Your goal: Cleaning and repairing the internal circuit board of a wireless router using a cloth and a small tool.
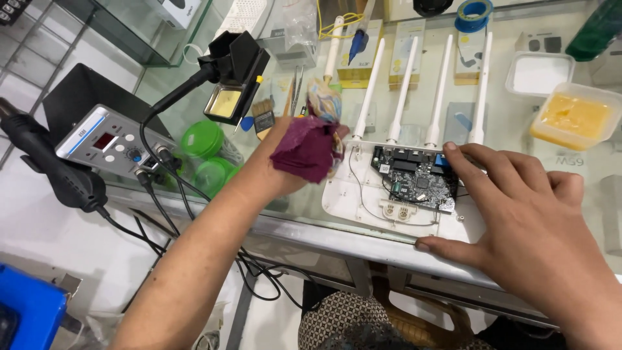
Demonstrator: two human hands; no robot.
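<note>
Head view, looking down at the glass table (311, 223). The left hand (285, 152) has its grip closed tight around a bunched maroon cloth (308, 148), with a patterned scrap of fabric poking up just above it. The cloth hangs right at the left edge of the opened router (395, 188), touching or very nearly touching its white shell; I cannot tell which.

Over to the right hand (525, 214): fingers spread, grip apart, holding nothing. The forefinger lies on the board's right edge and the thumb presses the table's front rim just below the router, so the hand brackets the router's right side.

How far along? The router's top cover is already off and the dark circuit board (414, 178) lies bare inside the white base, thin wires looping across the tray. Its four white antennas (424, 91) stand up beyond the board, away from both grips. The cloth has reached the shell but not the board itself, so by my reading any wiping of the board is barely begun.

Left of the cloth grip sit a soldering station (110, 146), a black hot-air handle (48, 165) and green round tubs (202, 139). Far right of the open hand, a tub of yellow paste (573, 116).
</note>
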